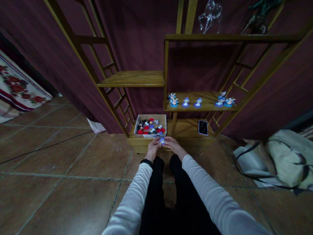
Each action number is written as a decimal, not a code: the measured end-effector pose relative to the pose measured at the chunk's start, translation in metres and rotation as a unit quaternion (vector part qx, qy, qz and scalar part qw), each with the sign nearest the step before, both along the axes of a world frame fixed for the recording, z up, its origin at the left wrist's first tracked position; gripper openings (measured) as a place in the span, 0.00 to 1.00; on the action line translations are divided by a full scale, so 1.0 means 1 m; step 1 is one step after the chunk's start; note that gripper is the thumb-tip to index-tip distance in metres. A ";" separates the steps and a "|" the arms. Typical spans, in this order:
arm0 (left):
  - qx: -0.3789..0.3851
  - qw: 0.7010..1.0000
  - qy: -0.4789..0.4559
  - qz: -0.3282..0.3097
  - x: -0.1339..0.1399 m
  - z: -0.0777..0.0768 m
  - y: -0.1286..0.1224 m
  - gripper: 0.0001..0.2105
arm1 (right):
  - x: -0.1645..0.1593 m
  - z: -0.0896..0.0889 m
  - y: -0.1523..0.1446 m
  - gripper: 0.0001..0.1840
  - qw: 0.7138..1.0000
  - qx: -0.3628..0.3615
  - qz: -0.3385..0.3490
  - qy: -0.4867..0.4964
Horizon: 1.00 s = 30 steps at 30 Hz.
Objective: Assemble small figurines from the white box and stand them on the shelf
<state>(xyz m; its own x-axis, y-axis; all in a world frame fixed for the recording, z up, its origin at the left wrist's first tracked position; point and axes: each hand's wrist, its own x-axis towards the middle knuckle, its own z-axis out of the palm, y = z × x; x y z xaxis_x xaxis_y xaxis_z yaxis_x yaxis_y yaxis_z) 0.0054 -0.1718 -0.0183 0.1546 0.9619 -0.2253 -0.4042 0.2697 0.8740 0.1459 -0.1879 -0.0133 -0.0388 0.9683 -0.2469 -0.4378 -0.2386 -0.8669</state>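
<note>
Between my two hands is a small purple-and-white figurine [162, 141], held just in front of the low shelf's edge. My left hand [153, 147] closes on its left side, and my right hand [173, 144] grips it from the right. Right behind them stands an open cardboard box [163, 119] with several figurines on red, black and purple bases lying jumbled inside. On the shelf above, to the right, more figurines stand upright, among them a purple-based one [185, 102], a similar one [198, 102] and a blue-based one [174, 102].
A wooden display rack [137, 78] rises ahead, with a glass horse [210, 16] on its upper shelf. A dark tablet or phone [202, 127] lies on the bottom shelf. Bags [286, 156] rest on the tiled floor at right; a cable [49, 147] crosses the left.
</note>
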 end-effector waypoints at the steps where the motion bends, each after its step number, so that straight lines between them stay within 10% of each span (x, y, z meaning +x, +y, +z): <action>1: 0.008 1.000 -0.003 0.001 0.000 0.000 0.000 0.20 | 0.001 0.000 0.000 0.20 1.000 0.001 0.001 0.000; 30: 0.002 0.999 0.015 -0.051 -0.005 0.006 -0.002 0.17 | 0.004 -0.005 0.001 0.06 0.999 -0.052 0.010 0.011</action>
